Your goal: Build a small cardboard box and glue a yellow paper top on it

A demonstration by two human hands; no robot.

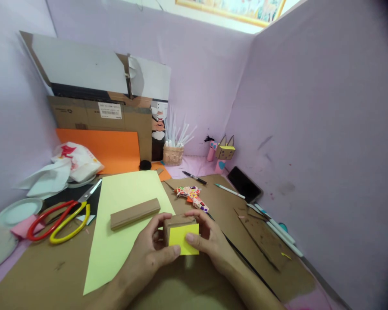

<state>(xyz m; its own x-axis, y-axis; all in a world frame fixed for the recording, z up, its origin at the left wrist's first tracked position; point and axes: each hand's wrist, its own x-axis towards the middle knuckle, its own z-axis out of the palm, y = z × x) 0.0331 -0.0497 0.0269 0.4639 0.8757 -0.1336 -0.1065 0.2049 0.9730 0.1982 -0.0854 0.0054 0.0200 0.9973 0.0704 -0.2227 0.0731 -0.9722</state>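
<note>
Between my two hands is a small cardboard box [180,220] with a yellow paper piece [184,236] against its near face. My left hand [150,249] is closed round the box's left side, its thumb on the paper's lower left corner. On the other side my right hand [211,241] grips the box and lays its thumb across the paper. Both sets of fingertips are partly hidden behind the box. Beyond my left hand a long cardboard block [136,214] lies on a pale yellow sheet [129,189]. A patterned glue gun [192,196] rests just past the box.
Red-and-yellow-handled scissors [64,217] lie at the left. A black marker [194,177], a pen [229,190] and a phone [245,184] are farther back. At the right are white sticks [283,234] and cardboard scraps. A basket [173,155] holds glue sticks near a cardboard animal figure [225,151].
</note>
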